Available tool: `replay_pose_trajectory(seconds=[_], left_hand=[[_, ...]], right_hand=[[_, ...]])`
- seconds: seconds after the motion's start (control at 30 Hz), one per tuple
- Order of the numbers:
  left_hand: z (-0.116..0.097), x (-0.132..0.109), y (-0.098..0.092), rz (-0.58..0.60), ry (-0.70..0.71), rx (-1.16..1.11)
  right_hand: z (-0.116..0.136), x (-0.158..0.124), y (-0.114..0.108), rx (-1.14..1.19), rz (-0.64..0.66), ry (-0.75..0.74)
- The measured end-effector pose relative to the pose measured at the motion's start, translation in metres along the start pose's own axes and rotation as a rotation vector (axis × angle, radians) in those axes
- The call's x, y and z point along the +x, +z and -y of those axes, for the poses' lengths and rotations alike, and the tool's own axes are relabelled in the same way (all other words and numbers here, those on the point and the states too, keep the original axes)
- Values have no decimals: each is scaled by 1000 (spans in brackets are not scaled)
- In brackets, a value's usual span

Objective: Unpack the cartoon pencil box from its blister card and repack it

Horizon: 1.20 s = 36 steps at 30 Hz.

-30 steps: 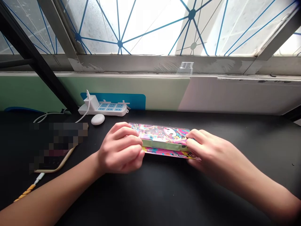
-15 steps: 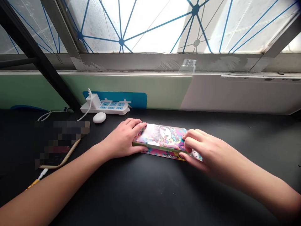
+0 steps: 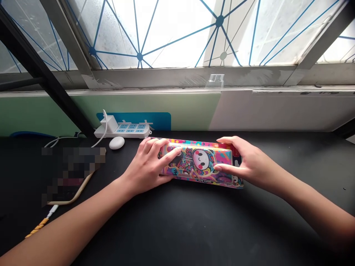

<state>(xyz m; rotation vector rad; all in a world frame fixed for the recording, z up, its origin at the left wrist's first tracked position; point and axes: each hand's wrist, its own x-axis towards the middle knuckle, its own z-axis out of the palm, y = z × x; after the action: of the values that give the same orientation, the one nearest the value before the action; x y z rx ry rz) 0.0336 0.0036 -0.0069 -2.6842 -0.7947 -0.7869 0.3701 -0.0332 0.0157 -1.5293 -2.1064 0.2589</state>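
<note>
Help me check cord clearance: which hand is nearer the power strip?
Left. The left hand, at the left end of the pencil box, is in front and right of the power strip; the right hand, at the right end, is farther right.

Left hand (image 3: 146,162): bare, with slender, tapering fingers and softly ridged knuckles; the thumb is partly hidden. Right hand (image 3: 249,159): bare, of like build, its thumb and index finger slim and distinct, the remaining fingers concealed. Left forearm (image 3: 94,214) and right forearm (image 3: 302,195): uncovered along their visible length, smooth in outline, narrow at the wrist and broadening toward the elbow (the right passes into shadow at its outer end). Nail detail: too small to certify.
</note>
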Motion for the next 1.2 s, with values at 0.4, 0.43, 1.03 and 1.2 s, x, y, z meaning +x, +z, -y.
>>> replay_pose_trajectory(seconds=[0.4, 0.43, 1.03, 1.2], left_hand=[[20, -3, 20, -330, -568, -615], [21, -3, 22, -351, -583, -683], [7, -1, 5, -278, 67, -243], [-3, 3, -2, -152, 132, -269]], right_hand=[[7, -1, -6, 25, -126, -158], [7, -2, -6, -2, -156, -207], [31, -13, 30, -565, -238, -534], [32, -12, 36, -573, -213, -559]])
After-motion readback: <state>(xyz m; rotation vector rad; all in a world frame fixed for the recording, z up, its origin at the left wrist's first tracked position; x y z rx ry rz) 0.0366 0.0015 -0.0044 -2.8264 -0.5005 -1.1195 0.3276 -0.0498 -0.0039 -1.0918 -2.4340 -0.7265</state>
